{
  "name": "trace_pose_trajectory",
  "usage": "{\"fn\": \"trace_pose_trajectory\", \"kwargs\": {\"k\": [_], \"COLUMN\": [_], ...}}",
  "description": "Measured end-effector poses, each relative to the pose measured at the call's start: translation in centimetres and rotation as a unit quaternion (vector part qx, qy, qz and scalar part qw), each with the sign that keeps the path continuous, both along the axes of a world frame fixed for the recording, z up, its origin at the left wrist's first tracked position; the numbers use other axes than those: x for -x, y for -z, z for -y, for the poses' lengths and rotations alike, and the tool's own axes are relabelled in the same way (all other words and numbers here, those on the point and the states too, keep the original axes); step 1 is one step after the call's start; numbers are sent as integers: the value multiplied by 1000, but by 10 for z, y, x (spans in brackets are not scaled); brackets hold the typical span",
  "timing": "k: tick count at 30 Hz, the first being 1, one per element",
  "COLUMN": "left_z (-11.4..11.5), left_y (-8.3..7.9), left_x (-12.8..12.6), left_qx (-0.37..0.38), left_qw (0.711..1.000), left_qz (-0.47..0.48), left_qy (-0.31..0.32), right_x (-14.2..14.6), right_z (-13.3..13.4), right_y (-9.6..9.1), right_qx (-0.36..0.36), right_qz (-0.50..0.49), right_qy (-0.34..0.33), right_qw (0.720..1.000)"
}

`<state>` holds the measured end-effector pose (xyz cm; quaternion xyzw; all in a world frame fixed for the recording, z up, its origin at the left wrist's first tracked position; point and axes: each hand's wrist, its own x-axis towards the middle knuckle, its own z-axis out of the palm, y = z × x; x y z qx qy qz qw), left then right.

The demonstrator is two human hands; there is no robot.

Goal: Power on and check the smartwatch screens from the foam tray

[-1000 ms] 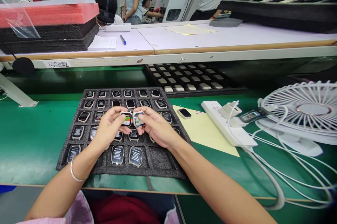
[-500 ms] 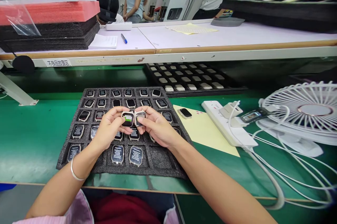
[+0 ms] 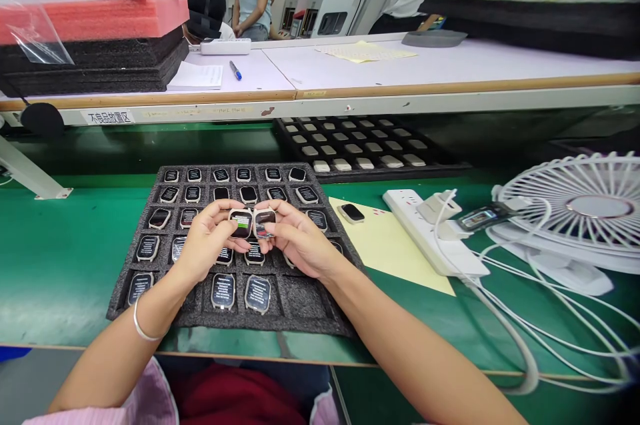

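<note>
A thin silver bangle (image 3: pixel 141 322) is worn on the left wrist (image 3: pixel 163 298). Pale pink sleeves (image 3: pixel 150 395) and a dark red garment (image 3: pixel 235 395) are seen below the bare forearms (image 3: pixel 107 362).

Bright, even light leaves only soft shadows. Pale glare washes the green table (image 3: pixel 60 258) left of the foam tray (image 3: pixel 300 298), the wide view bends toward the edges, and the lower right corner falls dark.

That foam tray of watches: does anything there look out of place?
One watch sits off the foam tray, alone on the yellow sheet beside it, while most others lie in the tray's slots.
</note>
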<state>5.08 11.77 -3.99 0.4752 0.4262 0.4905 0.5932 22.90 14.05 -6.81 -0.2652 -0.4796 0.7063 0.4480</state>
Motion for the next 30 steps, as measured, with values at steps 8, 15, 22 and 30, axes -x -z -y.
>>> {"fn": "trace_pose_trajectory", "kwargs": {"k": [8, 15, 22, 30], "left_z": [-1, -1, 5, 107], "left_y": [1, 3, -5, -60], "left_x": [0, 2, -2, -14], "left_qx": [-12, -21, -55, 9], "left_qw": [1000, 1000, 998, 900], "left_qz": [-18, -5, 14, 230], "left_qy": [-6, 2, -4, 369], "right_x": [0, 0, -1, 2], "right_z": [-1, -2, -5, -4], "right_y": [2, 2, 1, -3], "right_qx": [-12, -23, -25, -83], "right_qz": [14, 15, 2, 19], "right_qy": [0, -1, 8, 6], "right_qw": [1000, 1000, 1000, 996]}}
